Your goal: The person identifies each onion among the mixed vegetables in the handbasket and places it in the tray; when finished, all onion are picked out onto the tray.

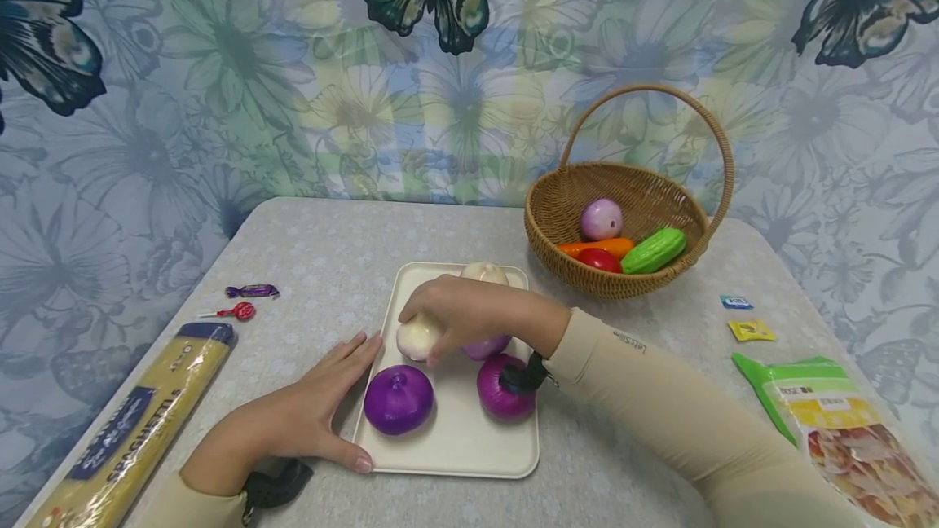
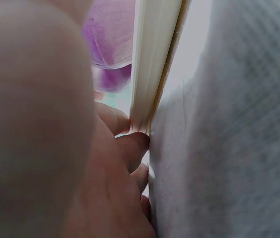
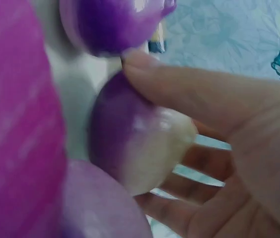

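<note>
My right hand (image 1: 458,312) is over the cream tray (image 1: 469,455), its thumb and fingers round a cream-and-purple onion (image 1: 418,338). In the right wrist view this onion (image 3: 140,139) shows a purple side and a pale top. Along the tray's left edge my left hand (image 1: 315,402) lies with fingers extended, touching the rim, as the left wrist view also shows. A deep purple onion (image 1: 398,400) sits at the tray's front left, a magenta onion (image 1: 506,387) at the right. A pale onion (image 1: 484,271) and a light purple onion (image 1: 486,347) are partly hidden by my right hand.
A wicker basket (image 1: 539,247) behind right holds an onion, carrot, tomato and green gourd. On the left lie a spaghetti pack (image 1: 139,422), a lollipop (image 1: 242,311) and a purple-wrapped candy (image 1: 252,291). Rightward are two small packets and a green-edged food bag (image 1: 836,406).
</note>
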`<state>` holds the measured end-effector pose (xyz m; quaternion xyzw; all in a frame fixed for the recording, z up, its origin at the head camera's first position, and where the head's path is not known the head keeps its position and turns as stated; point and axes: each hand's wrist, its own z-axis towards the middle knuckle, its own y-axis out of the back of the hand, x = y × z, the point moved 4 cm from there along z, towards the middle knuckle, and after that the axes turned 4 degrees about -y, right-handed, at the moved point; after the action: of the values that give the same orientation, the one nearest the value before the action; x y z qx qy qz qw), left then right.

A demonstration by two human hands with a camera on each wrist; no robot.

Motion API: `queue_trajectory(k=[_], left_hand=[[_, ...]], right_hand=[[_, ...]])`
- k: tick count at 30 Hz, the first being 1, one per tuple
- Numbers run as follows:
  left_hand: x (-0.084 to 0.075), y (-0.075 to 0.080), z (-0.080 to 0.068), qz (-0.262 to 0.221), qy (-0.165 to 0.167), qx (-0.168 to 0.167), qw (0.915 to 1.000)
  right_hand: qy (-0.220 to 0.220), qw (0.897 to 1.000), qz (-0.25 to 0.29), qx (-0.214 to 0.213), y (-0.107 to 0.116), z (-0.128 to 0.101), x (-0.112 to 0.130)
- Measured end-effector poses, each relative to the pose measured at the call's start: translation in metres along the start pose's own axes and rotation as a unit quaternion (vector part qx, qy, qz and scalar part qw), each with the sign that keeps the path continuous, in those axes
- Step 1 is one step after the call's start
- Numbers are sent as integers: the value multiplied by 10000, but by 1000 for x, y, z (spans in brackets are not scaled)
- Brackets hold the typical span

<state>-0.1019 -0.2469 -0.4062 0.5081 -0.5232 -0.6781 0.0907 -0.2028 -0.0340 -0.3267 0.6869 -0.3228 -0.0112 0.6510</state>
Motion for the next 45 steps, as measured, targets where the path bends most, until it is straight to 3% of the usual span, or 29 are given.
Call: queue_trajectory(k=[11, 21, 33, 42, 45], left_hand=[[-2, 0, 0, -50, -5, -20, 10000], [-2, -1, 1, -4, -70, -13, 10000], [2, -1, 2, -35, -18, -40, 10000], [0, -1, 2, 15, 0, -50, 10000], [0, -1, 1, 11, -22, -71, 10000]], right_hand=[[-154, 9997, -42, 210, -6, -1, -2], [-234, 9994, -122, 216, 3, -9, 0], [224, 9983, -108, -530, 41, -28, 5], [168, 9906, 138, -1351, 78, -53, -17], [-85, 9875, 76, -1575, 93, -63, -29]])
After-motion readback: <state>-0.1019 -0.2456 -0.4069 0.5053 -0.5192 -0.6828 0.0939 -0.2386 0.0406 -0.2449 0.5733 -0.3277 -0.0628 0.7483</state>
